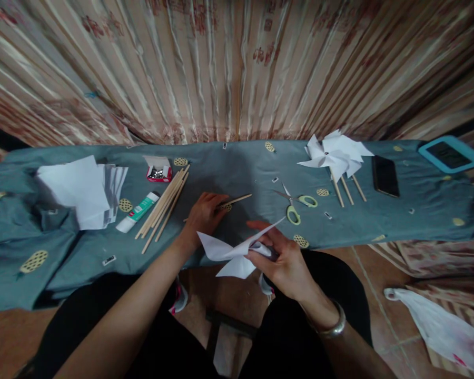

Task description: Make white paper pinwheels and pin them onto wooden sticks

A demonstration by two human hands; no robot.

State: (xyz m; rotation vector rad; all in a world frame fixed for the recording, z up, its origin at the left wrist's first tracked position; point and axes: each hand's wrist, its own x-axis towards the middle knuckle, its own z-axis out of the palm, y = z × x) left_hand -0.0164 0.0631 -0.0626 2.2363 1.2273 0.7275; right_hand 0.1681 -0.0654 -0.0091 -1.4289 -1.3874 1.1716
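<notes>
Stick (242, 199), one, left hand (205, 213) gripping; paper pinwheel (235, 254), one, right hand (286, 263) pinching; mounted pinwheels (335, 152), three

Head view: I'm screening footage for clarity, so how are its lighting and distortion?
Head view: dim overall, soft shadow on the tablecloth beyond the left hand; curtain folds fan outward, suggesting wide-angle stretch; the white bag, lower right, looks blurred.

Left hand (205, 215): extended forward, fingers curled | Right hand (286, 260): nearer, thumb against bent fingers
</notes>
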